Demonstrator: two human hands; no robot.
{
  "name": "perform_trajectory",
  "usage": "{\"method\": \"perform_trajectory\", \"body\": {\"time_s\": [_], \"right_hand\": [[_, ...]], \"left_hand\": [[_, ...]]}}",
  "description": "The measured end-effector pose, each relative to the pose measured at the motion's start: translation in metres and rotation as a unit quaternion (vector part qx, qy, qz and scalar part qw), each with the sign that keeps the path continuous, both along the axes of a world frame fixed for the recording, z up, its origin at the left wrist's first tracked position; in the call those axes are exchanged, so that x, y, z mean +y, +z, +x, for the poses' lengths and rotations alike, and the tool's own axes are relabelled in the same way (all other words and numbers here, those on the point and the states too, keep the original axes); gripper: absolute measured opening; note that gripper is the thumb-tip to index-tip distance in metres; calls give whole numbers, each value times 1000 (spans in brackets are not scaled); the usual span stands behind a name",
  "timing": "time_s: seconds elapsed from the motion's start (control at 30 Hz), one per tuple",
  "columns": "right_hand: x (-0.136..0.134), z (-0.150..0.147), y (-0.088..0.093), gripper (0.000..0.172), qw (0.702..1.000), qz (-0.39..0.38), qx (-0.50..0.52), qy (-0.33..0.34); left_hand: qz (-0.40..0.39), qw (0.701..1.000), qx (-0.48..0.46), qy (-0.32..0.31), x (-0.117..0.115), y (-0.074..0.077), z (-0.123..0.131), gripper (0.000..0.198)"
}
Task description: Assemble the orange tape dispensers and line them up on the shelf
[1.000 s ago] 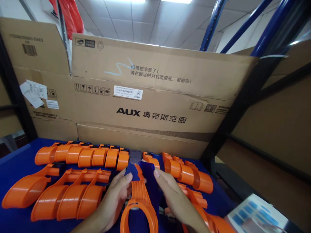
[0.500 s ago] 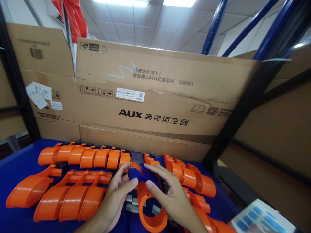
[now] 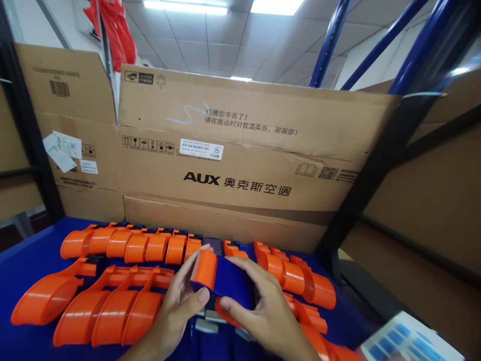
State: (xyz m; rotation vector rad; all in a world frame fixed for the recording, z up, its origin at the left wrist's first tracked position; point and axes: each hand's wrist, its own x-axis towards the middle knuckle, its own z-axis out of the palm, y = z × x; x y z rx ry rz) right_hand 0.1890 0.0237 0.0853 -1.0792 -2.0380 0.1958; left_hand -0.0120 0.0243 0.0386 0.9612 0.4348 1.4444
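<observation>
Both my hands hold one orange plastic tape dispenser with a dark blue part [image 3: 220, 280] just above the blue table [image 3: 26, 250]. My left hand [image 3: 180, 306] grips its orange end from the left, thumb underneath. My right hand [image 3: 259, 311] wraps over the blue part from the right, fingers curled. Around them lie several orange dispenser shells: a row [image 3: 131, 245] at the back left, a nested group [image 3: 108, 311] at the front left, and more [image 3: 296, 278] on the right.
A large AUX cardboard box [image 3: 240, 165] stands upright behind the table like a wall. A dark phone-like object [image 3: 212, 244] lies at its foot. Blue and black rack posts [image 3: 379, 150] rise at the right. A white sheet of blue labels [image 3: 406, 341] lies at the lower right.
The dispenser was turned in my hands: its open orange ring faced me before, now the blue part lies on top under my right fingers. The view has risen slightly.
</observation>
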Motion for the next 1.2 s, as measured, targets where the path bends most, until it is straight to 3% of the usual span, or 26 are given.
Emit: {"method": "perform_trajectory", "body": {"time_s": [0.13,0.23,0.67,0.83,0.93,1.0,1.1,1.2], "right_hand": [[2,-3,3,66,988,128,-83,0],[4,-4,0,63,978,176,-113,9],[5,-9,-6,70,980,171,-104,4],[4,-9,-7,67,998,53,-19,2],[0,-9,-9,57,992,-96,84,0],[-4,-13,-10,62,966,-216,137,-18],[-8,-23,-12,68,929,-330,162,-47],[-6,-30,-15,61,943,-298,144,-35]], "left_hand": [[-9,997,56,44,6,1,0,48],[-5,992,91,89,10,2,1,45],[-6,986,99,133,13,-2,2,41],[10,997,34,63,10,-7,-1,44],[26,999,-29,19,7,-7,-1,45],[9,999,-34,2,5,-5,0,48],[-40,999,-10,23,6,2,1,52],[-83,992,13,94,10,7,0,54]]}}
